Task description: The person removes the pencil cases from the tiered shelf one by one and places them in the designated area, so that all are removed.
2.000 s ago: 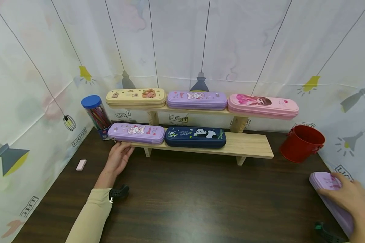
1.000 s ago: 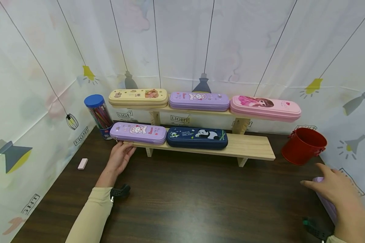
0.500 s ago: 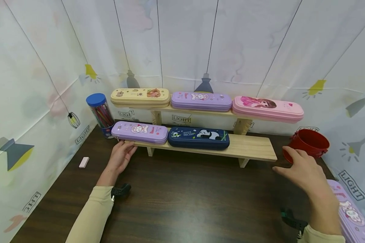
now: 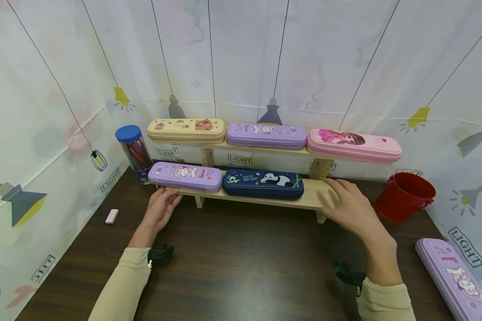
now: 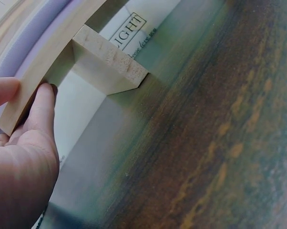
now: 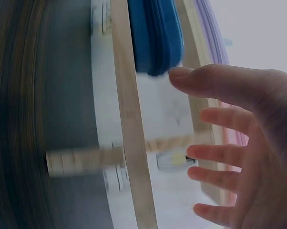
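A two-tier wooden shelf point(image 4: 261, 201) stands on the table. My left hand point(image 4: 159, 209) pinches the left end of its lower board, thumb and fingers on opposite faces in the left wrist view. Just above that hand lies a purple pencil case point(image 4: 184, 176). Beside it sits a navy pencil case point(image 4: 261, 184) with a panda, seen as blue point(image 6: 155, 38) in the right wrist view. My right hand point(image 4: 351, 209) hovers at the right part of the lower board with fingers spread, holding nothing. Another purple pencil case point(image 4: 455, 276) lies on the table at far right.
Cream point(image 4: 184, 130), purple point(image 4: 267, 135) and pink point(image 4: 353, 145) pencil cases lie on the upper board. A red bucket point(image 4: 403, 198) stands right of the shelf. At left are a blue-lidded tub of pencils point(image 4: 134, 151) and a small pale eraser-like block point(image 4: 112, 216).
My right hand has let go of the purple pencil case at far right and moved left to the lower board. My left hand has stayed on the shelf.
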`<state>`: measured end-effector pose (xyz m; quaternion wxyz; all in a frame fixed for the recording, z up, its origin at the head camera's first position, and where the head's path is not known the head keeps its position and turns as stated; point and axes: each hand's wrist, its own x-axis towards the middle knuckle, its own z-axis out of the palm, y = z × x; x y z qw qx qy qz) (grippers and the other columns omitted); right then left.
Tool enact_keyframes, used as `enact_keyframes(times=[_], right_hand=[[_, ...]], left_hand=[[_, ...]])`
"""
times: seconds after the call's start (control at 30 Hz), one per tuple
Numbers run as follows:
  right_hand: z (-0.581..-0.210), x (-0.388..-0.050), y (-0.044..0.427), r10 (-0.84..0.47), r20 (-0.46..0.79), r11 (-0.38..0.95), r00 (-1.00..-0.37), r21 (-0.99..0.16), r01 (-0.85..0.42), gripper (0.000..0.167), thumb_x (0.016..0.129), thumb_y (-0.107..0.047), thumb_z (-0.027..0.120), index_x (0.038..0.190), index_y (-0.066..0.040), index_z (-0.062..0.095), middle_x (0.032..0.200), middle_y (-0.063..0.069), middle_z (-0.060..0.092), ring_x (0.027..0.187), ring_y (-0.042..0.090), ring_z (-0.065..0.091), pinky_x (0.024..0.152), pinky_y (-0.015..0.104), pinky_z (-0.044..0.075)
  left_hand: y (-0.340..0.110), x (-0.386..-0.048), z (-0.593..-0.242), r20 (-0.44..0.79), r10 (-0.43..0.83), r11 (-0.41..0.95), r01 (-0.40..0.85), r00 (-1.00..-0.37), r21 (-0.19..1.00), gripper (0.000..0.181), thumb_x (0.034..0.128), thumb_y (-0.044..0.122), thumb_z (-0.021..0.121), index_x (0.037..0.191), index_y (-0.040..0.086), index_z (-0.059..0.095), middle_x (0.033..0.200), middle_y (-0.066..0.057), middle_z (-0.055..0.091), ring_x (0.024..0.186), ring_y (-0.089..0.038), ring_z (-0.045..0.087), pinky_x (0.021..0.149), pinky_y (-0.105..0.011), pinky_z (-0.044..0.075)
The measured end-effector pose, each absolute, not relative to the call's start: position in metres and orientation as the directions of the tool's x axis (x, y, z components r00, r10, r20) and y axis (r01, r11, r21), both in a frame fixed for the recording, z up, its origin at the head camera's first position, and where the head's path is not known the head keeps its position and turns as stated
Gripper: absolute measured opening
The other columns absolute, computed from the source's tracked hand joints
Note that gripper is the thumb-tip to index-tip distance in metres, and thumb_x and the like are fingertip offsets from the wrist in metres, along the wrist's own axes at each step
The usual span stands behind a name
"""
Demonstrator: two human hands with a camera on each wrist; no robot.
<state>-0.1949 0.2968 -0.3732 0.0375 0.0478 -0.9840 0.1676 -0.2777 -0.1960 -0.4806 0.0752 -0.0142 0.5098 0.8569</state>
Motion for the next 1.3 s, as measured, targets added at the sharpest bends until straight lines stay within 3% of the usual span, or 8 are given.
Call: enact_keyframes(times=[0.37, 0.73, 1.0, 1.3], right_hand=[[-0.378, -0.225, 0.241, -0.241, 0.268, 0.894, -0.933, -0.313, -0.321, 0.078, 0.079, -0.034, 0.081, 0.145, -0.009, 0.048, 0.148, 0.024, 0.044, 0.136, 0.045, 0.041, 0.112, 0.07, 0.034], [-0.382, -0.239, 0.196, -0.351, 0.311, 0.858, -0.883, -0.27, -0.436, 0.067, 0.083, -0.036, 0.08, 0.142, -0.014, 0.055, 0.15, 0.016, 0.046, 0.141, 0.037, 0.038, 0.117, 0.066, 0.027], [-0.386, -0.246, 0.175, -0.378, 0.266, 0.836, -0.887, -0.313, -0.45, 0.062, 0.087, -0.035, 0.076, 0.142, -0.016, 0.055, 0.153, 0.014, 0.043, 0.147, 0.033, 0.032, 0.121, 0.069, 0.018], [-0.396, -0.253, 0.165, -0.37, 0.286, 0.856, -0.884, -0.265, -0.444, 0.058, 0.086, -0.03, 0.073, 0.14, -0.018, 0.055, 0.15, 0.013, 0.048, 0.144, 0.034, 0.037, 0.119, 0.066, 0.022]], left_hand=[[-0.197, -0.277, -0.48, -0.072, 0.125, -0.448, -0.121, -0.99, 0.886, 0.058, 0.1055, 0.003, 0.041, 0.158, 0.006, 0.016, 0.161, -0.016, 0.027, 0.134, -0.01, 0.05, 0.113, -0.025, 0.043], [-0.197, -0.279, -0.482, -0.079, 0.11, -0.469, -0.121, -0.991, 0.875, 0.057, 0.1042, 0.0, 0.042, 0.156, 0.005, 0.019, 0.161, -0.017, 0.029, 0.129, -0.009, 0.055, 0.111, -0.026, 0.046], [-0.193, -0.28, -0.486, -0.072, 0.121, -0.471, -0.121, -0.99, 0.874, 0.058, 0.1047, 0.0, 0.041, 0.157, 0.005, 0.018, 0.161, -0.016, 0.029, 0.139, -0.016, 0.047, 0.112, -0.028, 0.044], [-0.195, -0.281, -0.485, -0.057, 0.116, -0.477, -0.106, -0.992, 0.872, 0.059, 0.1044, 0.0, 0.041, 0.158, 0.006, 0.018, 0.162, -0.016, 0.028, 0.146, -0.023, 0.036, 0.115, -0.029, 0.041]])
